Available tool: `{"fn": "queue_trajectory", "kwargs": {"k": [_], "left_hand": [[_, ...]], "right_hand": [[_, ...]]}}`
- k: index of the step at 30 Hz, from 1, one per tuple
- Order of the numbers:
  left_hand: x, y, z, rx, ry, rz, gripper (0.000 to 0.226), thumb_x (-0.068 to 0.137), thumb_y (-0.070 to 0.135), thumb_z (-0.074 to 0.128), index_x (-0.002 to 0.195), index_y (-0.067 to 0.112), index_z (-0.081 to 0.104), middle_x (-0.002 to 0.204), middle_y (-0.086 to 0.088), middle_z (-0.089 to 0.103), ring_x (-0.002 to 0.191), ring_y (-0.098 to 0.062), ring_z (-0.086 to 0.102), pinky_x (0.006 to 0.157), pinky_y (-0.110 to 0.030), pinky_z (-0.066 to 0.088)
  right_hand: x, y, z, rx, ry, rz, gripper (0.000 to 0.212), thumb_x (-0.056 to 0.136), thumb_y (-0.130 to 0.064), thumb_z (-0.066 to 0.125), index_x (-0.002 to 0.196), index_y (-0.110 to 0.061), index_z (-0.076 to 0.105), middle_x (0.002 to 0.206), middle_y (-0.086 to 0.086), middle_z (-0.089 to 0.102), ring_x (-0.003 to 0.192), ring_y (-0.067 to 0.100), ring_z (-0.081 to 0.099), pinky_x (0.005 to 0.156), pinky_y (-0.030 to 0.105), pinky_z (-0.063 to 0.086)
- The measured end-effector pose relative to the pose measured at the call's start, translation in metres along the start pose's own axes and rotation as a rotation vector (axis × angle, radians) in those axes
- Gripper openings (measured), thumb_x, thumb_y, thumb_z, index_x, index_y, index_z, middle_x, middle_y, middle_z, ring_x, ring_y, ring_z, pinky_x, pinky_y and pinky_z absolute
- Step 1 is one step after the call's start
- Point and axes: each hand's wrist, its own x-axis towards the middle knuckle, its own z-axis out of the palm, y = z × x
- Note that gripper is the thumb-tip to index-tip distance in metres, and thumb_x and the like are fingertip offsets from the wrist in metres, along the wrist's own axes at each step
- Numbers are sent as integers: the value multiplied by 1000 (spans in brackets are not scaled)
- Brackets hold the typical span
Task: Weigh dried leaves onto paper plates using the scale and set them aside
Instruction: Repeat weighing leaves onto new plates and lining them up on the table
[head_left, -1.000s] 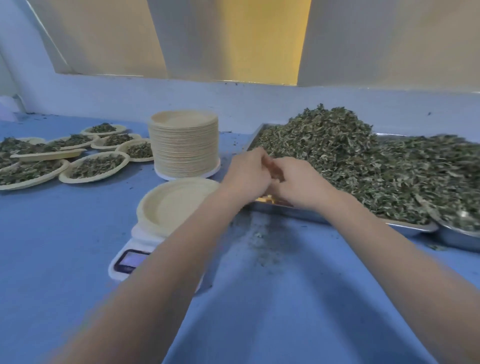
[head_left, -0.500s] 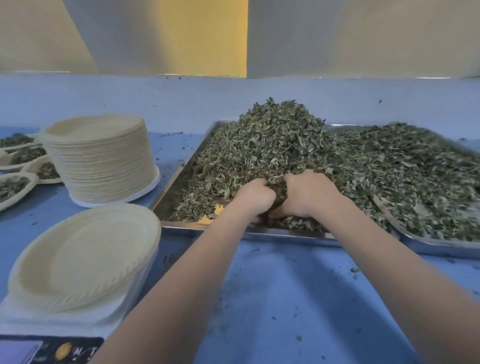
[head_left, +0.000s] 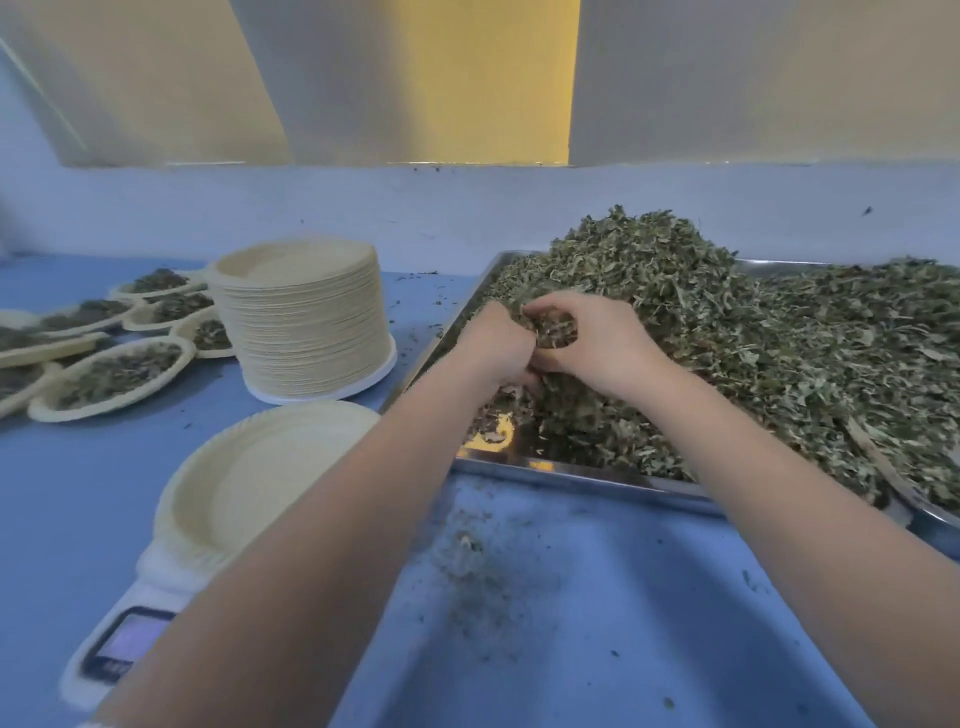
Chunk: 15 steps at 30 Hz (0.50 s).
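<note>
Head view: both hands (head_left: 550, 343) have lifted a leaf clump (head_left: 553, 330).

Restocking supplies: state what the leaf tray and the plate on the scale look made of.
Leaf tray: likely stainless steel, shiny silver rim with mirror-like reflections. Plate on the scale: apparently paper or pressed pulp, matte cream, with a fluted rim.

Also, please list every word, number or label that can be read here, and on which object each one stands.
None can be read.
Scale: the display is lit, but its digits are too blurred; the marks beneath it are blurred too.
Paper plates, metal tray: no print visible.
</note>
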Motion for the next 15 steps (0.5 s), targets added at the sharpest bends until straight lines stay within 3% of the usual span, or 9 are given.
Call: {"fn": "queue_trajectory", "kwargs": {"k": [5,8,10,11,15], "left_hand": [[-20,7,-53,-99,49,26,30,94,0,50,123,-4,45,108,-19,56,85,-28,65,68,-34,59],[-40,6,-89,-17,110,67,19,93,0,52,111,-4,49,100,-22,57,85,-36,64,81,-43,56],[-58,3,-114,46,129,81,4,93,2,50,90,2,52,88,-20,60,72,-33,62,83,-45,54],[-66,-1,-126,72,144,85,11,94,2,50,84,5,50,82,-18,60,69,-32,61,84,-45,54],[-95,-25,-167,114,131,18,12,95,2,46,95,-1,58,86,-20,62,72,-31,63,83,-43,55]], "right_hand": [[8,-48,2,36,46,-110,53,77,-30,76,127,-25,58,129,-6,59,116,10,51,88,14,28],[6,-83,7,54,79,-177,51,78,-31,76,126,-24,59,128,-5,60,118,12,51,91,17,31],[2,-108,13,75,78,-225,51,78,-31,76,126,-23,60,128,-5,60,119,12,50,84,11,27],[0,-120,18,85,66,-246,51,77,-30,76,125,-22,61,127,-5,61,119,11,51,80,8,25],[-11,-161,43,99,-55,-275,49,74,-35,78,120,-26,64,120,-5,63,114,12,53,73,11,30]]}}
